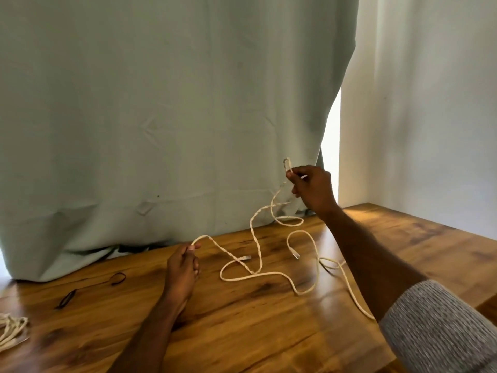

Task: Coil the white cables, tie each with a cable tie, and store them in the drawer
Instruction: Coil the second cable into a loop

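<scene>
Both hands pinch the white cable (255,275), left hand (183,267) low at centre frame, right hand (312,188) raised right of centre, its slack looping over the wooden surface (242,332) between.

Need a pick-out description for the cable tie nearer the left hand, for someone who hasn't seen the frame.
Start at the wooden table in front of the pale green curtain. Left of the left hand, two black cable ties lie on the wood. The wanted cable tie is the farther, right-hand one, a small open loop closer to the curtain; the other tie lies flatter, nearer the coiled white cable at the table's left edge.
</scene>
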`<state>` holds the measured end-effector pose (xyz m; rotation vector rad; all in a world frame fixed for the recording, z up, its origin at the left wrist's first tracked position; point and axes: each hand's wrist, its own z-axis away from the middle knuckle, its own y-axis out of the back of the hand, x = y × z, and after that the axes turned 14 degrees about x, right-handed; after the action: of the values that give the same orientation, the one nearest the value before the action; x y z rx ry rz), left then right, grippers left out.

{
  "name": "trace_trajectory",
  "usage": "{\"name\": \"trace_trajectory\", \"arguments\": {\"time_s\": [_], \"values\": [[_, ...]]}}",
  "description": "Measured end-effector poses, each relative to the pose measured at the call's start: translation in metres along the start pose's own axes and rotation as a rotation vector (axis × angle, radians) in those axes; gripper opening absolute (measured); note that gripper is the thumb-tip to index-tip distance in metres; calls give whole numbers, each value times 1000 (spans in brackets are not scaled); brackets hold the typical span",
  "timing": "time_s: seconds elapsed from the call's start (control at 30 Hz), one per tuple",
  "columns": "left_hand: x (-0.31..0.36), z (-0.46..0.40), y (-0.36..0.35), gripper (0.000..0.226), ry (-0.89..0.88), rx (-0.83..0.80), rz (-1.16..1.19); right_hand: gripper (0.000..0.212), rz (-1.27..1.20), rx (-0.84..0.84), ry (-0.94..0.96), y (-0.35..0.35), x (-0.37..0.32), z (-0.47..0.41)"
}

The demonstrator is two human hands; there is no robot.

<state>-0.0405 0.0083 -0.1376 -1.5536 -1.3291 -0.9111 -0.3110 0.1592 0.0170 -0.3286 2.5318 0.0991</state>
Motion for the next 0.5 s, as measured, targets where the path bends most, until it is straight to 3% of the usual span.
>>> {"name": "trace_trajectory", "arguments": {"time_s": [0.13,0.37,0.5], "values": [[-1,-5,9,29,42,30,9,16,-106,34,149,-15,-13,9],[-7,-17,18,38,231,106,60,15,403,-239,-156,-34,29,22],[-1,-21,24,39,386,79,180,24,531,-395,-148,-27,30,41]]}}
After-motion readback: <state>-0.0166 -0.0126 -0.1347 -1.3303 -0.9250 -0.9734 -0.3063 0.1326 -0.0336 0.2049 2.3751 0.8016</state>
